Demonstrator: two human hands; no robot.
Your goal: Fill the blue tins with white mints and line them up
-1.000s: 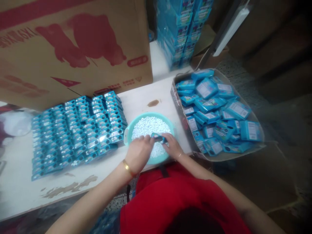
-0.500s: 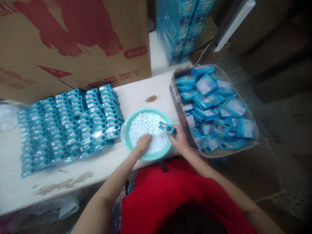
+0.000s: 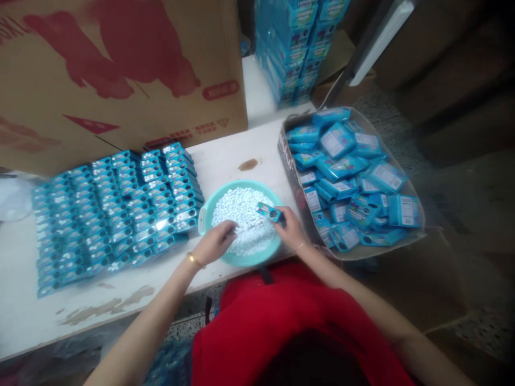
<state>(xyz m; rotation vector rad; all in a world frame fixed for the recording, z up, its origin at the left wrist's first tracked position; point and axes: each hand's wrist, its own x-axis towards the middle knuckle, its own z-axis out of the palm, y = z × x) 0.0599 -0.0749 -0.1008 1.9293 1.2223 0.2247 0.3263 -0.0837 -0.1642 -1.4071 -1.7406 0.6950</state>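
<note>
A round mint-green basin (image 3: 205, 208) full of small white pellets (image 3: 241, 206) stands at the table's front edge. My right hand (image 3: 290, 229) grips a small blue box (image 3: 269, 211) with a dark round opening at its near end, held over the basin's right side. Over the basin's left side is my left hand (image 3: 217, 239), its fingers curled together just above the pellets. Whatever lies between those fingertips is hidden. Left of the basin, several rows of similar blue boxes (image 3: 120, 209) stand packed together, white pellets showing on many of them.
An open carton (image 3: 292, 166) piled with wrapped blue packs (image 3: 348, 161) stands to the right. Behind the rows rises a large brown cardboard box (image 3: 169, 115). Stacked blue packs (image 3: 295, 51) stand at the back, near a slanting post with a white bar (image 3: 382, 43).
My left hand has come up out of the pellets and shifted left toward the basin's rim. The right hand still holds the blue box in nearly the same spot.
</note>
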